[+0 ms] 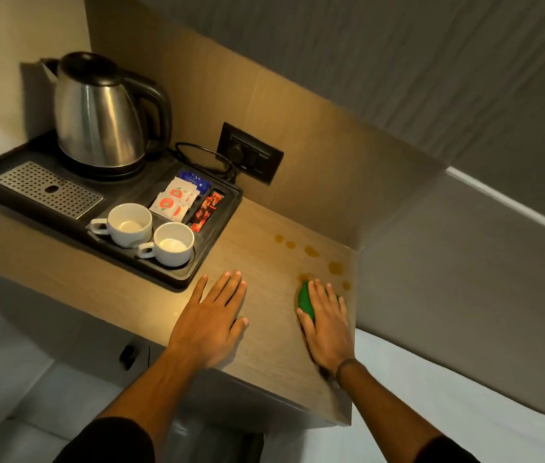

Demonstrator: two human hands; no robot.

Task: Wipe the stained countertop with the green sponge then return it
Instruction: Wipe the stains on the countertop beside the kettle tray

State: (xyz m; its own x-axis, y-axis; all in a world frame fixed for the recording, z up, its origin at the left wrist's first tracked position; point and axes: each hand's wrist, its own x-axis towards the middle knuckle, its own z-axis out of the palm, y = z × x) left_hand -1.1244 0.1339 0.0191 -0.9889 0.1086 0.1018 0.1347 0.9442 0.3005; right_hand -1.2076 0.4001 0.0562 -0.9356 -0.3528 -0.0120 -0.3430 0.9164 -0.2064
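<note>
The green sponge (305, 299) lies on the light wooden countertop (264, 339), mostly covered by my right hand (326, 324), which presses flat on it with the thumb along its left side. Several brown stains (335, 267) dot the countertop in a curved row just beyond the sponge, toward the right edge. One stain touches the sponge's far tip. My left hand (212, 315) rests flat and empty on the countertop to the left, fingers spread, near the tray's corner.
A black tray (177, 279) at the left holds a steel kettle (101, 111), two white cups (151, 233), sachets (177, 198) and a metal drip grid. A wall socket (251, 157) with a cord sits behind. The countertop ends close right of the stains; a white bed lies beyond.
</note>
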